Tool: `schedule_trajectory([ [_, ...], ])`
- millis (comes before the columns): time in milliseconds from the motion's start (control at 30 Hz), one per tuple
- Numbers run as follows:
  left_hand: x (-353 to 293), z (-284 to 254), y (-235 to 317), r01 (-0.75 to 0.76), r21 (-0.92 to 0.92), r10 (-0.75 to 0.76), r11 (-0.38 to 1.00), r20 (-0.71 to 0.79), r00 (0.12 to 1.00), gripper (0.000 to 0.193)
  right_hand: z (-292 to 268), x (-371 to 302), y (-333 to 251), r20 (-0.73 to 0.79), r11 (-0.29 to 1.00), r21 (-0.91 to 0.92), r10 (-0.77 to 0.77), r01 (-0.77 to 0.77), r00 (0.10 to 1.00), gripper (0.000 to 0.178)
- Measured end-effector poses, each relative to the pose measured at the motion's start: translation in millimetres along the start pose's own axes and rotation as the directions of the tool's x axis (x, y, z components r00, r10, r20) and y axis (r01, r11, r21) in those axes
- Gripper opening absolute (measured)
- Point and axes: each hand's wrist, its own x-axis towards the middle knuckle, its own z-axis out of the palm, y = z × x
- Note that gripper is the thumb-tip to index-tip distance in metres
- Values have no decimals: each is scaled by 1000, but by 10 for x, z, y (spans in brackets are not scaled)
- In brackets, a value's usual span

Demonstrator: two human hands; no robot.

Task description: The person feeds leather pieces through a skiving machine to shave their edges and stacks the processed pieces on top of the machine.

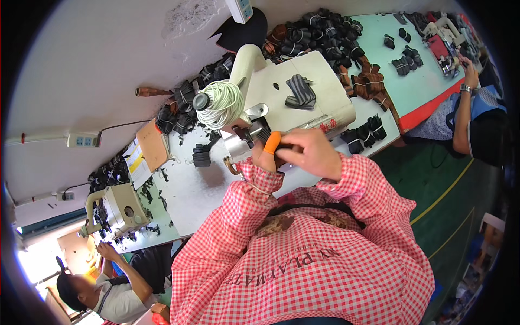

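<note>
My left hand (262,158) is closed at the front of a cream table-mounted machine (338,105), on a few dark strips (263,134) whose ends show beside the metal working parts. An orange finger cover (272,142) sits on what looks like a digit of this hand. Close against it, my right hand (314,154) has its fingers bent and pressed together. Something dark shows between the two hands, but its shape is mostly hidden. On top of the machine lies a loose stack of dark grey strips (300,92).
A coil of white cord (223,103) hangs on the machine's post. Tied dark bundles (368,132) lie to the right, with more heaped along the wall. A wooden-handled tool (153,92) is at the left. Other people work at far left and far right.
</note>
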Motion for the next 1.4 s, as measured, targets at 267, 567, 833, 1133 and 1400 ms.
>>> schedule_trajectory([
  [267, 183, 335, -155, -536, 810, 304, 239, 462, 833, 33, -225, 671, 721, -395, 834, -550, -203, -53, 896, 23],
  [567, 637, 369, -159, -503, 859, 242, -96, 510, 826, 46, -502, 677, 993, -140, 861, -504, -163, 71, 977, 26],
  [833, 515, 340, -136, -567, 821, 396, -56, 540, 743, 40, -405, 482, 891, -208, 858, -499, -253, 120, 945, 29],
  [1133, -138, -4, 369, -422, 907, 184, -7, 416, 891, 33, 46, -23, -50, -28, 992, 73, -100, 102, 995, 26],
  [1400, -254, -366, 481, -343, 933, 229, -108, 359, 905, 30, 536, -99, -224, -38, 994, -106, -5, 1, 999, 43],
])
